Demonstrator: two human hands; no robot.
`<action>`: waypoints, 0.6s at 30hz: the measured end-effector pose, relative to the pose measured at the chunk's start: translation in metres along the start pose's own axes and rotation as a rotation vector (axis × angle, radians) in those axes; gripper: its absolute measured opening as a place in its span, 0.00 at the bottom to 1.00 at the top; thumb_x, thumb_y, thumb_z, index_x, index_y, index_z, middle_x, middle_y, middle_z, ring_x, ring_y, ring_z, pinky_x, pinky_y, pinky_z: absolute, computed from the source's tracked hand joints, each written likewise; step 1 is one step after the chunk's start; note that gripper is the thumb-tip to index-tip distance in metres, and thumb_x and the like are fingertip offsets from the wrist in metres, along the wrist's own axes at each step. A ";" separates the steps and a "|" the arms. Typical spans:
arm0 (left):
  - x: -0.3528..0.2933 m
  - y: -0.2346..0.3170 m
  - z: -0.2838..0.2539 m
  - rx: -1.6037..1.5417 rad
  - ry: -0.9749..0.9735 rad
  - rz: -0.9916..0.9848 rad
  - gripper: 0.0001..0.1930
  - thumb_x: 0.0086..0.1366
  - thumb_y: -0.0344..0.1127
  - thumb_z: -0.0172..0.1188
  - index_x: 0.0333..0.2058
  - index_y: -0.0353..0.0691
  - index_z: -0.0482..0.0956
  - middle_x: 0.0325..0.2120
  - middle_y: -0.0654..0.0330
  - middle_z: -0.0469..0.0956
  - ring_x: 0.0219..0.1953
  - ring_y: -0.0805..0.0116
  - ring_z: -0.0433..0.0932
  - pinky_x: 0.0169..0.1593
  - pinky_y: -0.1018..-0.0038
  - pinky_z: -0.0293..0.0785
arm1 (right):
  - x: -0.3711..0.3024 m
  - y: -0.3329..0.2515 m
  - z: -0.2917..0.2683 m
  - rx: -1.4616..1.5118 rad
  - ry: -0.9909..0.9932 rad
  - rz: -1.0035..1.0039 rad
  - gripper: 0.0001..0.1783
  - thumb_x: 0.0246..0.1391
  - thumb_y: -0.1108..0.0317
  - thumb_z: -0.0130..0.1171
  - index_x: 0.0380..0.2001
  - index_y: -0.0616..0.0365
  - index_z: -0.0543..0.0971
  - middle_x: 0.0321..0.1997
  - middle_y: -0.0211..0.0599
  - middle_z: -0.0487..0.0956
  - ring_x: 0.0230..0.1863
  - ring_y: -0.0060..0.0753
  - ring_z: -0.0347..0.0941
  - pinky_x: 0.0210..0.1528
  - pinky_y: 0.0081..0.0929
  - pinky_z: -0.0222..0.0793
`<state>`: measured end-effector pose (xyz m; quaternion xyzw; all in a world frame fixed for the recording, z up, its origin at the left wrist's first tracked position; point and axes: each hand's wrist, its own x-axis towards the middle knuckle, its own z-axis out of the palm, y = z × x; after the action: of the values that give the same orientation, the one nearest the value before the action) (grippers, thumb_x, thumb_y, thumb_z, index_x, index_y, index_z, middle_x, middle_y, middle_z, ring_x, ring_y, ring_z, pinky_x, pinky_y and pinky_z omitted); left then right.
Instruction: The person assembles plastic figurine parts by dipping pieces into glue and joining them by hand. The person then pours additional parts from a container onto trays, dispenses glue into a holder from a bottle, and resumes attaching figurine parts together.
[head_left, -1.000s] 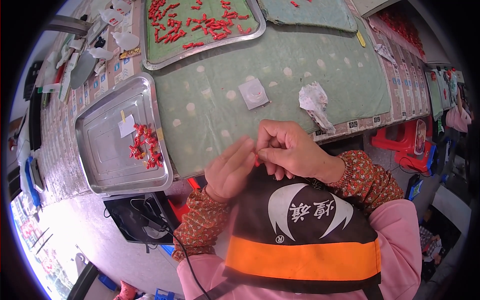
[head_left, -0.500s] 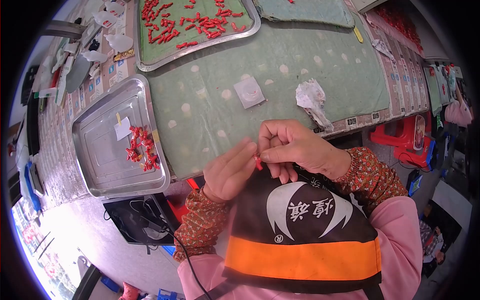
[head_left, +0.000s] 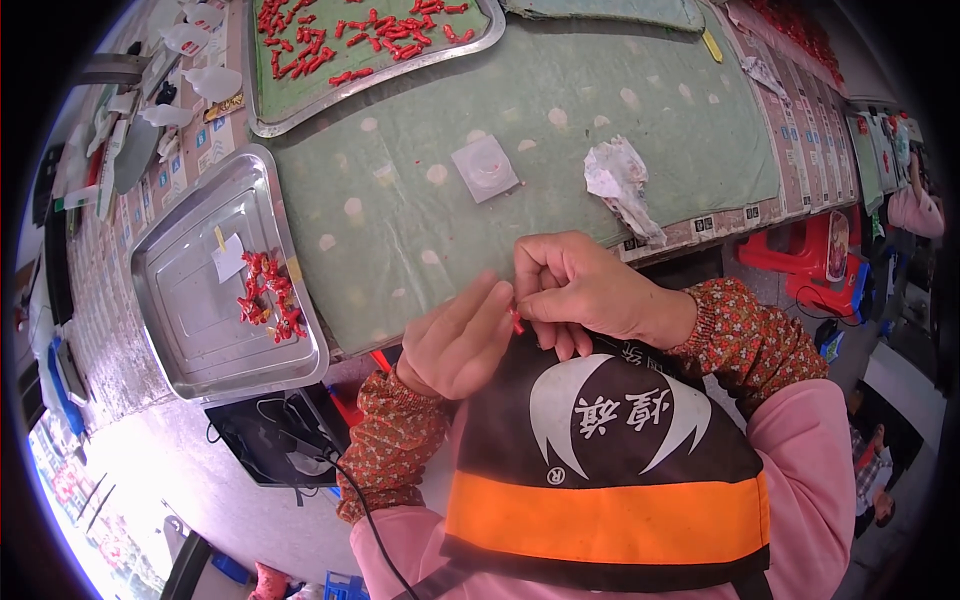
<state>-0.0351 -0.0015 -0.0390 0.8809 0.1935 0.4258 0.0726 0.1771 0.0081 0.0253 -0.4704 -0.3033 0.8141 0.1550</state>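
Note:
My two hands meet just off the table's near edge, above the apron. Between their fingertips is a small glossy red piece (head_left: 517,321), mostly covered, so its exact shape is hard to make out. My right hand (head_left: 590,298) pinches it with thumb and forefinger, the other fingers curled below. My left hand (head_left: 455,345) has its fingers pressed together against the piece's other side; its thumb is hidden. To the left, a steel tray (head_left: 165,300) holds a cluster of red and gold figurines (head_left: 272,295) and a white paper slip (head_left: 229,258).
A green-lined tray (head_left: 330,97) with many small red pieces lies at the far side. On the green cloth (head_left: 430,200) are a square pad with a clear round dish (head_left: 487,168) and a crumpled tissue (head_left: 620,185). White bottles (head_left: 213,84) stand far left; a red stool (head_left: 790,245) is at right.
The view has shifted slightly, so the trays and tissue appear a little further left. Both hands keep their hold on the red piece, with small finger movements only.

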 end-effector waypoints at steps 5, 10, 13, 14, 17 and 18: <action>-0.001 -0.001 0.001 0.004 -0.007 0.009 0.07 0.53 0.23 0.65 0.30 0.32 0.77 0.39 0.46 0.81 0.41 0.52 0.83 0.32 0.72 0.82 | 0.002 0.002 0.000 0.021 -0.003 0.000 0.07 0.58 0.74 0.56 0.30 0.62 0.69 0.18 0.39 0.77 0.13 0.22 0.73 0.10 0.16 0.64; -0.001 -0.001 0.002 0.008 0.006 0.014 0.07 0.54 0.23 0.65 0.30 0.31 0.76 0.38 0.46 0.81 0.40 0.52 0.84 0.32 0.72 0.82 | 0.002 0.003 0.000 0.044 -0.006 -0.014 0.06 0.58 0.74 0.55 0.29 0.62 0.69 0.18 0.40 0.77 0.13 0.23 0.73 0.09 0.16 0.64; -0.002 -0.003 0.001 0.002 0.007 0.018 0.07 0.54 0.23 0.66 0.31 0.31 0.76 0.38 0.45 0.81 0.40 0.51 0.84 0.32 0.72 0.82 | 0.004 0.004 -0.001 0.056 -0.014 -0.016 0.06 0.58 0.74 0.56 0.29 0.62 0.69 0.18 0.40 0.77 0.12 0.23 0.73 0.09 0.16 0.64; -0.002 -0.003 0.001 0.001 0.007 0.018 0.07 0.54 0.23 0.66 0.31 0.31 0.76 0.38 0.45 0.81 0.40 0.51 0.84 0.32 0.72 0.82 | 0.004 0.004 -0.001 0.056 -0.013 -0.015 0.06 0.58 0.74 0.56 0.29 0.62 0.69 0.18 0.40 0.77 0.12 0.23 0.73 0.09 0.16 0.64; -0.002 -0.003 0.001 -0.001 0.004 0.023 0.08 0.54 0.24 0.66 0.31 0.31 0.76 0.38 0.44 0.82 0.40 0.51 0.84 0.32 0.73 0.82 | 0.005 0.005 0.000 0.060 -0.018 -0.019 0.07 0.58 0.74 0.56 0.29 0.62 0.69 0.17 0.40 0.77 0.12 0.23 0.73 0.09 0.16 0.64; -0.002 -0.003 0.001 0.001 0.000 0.022 0.08 0.54 0.24 0.66 0.32 0.31 0.76 0.38 0.44 0.82 0.40 0.51 0.84 0.32 0.73 0.82 | 0.005 0.005 0.000 0.058 -0.015 -0.020 0.07 0.58 0.74 0.56 0.29 0.62 0.69 0.17 0.40 0.77 0.12 0.23 0.73 0.09 0.16 0.63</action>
<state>-0.0368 0.0001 -0.0420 0.8829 0.1842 0.4267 0.0674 0.1748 0.0068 0.0186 -0.4563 -0.2853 0.8246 0.1744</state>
